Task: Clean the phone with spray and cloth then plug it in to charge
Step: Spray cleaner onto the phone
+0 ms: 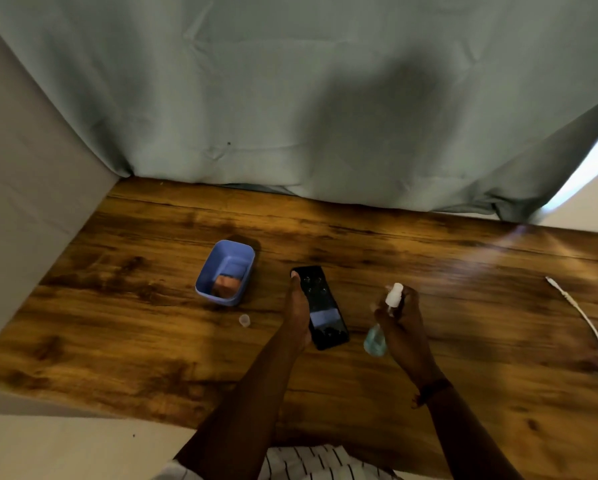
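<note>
A black phone (322, 306) is held a little above the wooden table (117, 323), screen up. My left hand (297, 310) grips it along its left edge, thumb near the top corner. To its right, my right hand (403, 323) is closed around a small clear spray bottle (377, 337) with bluish liquid and a white nozzle (394, 294) that points toward the phone. A white charging cable (583, 317) lies at the table's right side. Inside a blue plastic box (225, 271) at the left sits an orange folded cloth (225, 284).
A small clear cap (244, 320) stands on the table between the blue box and my left arm. A grey-green curtain (290, 98) hangs along the table's far edge. A pale wall (20, 202) borders the left side.
</note>
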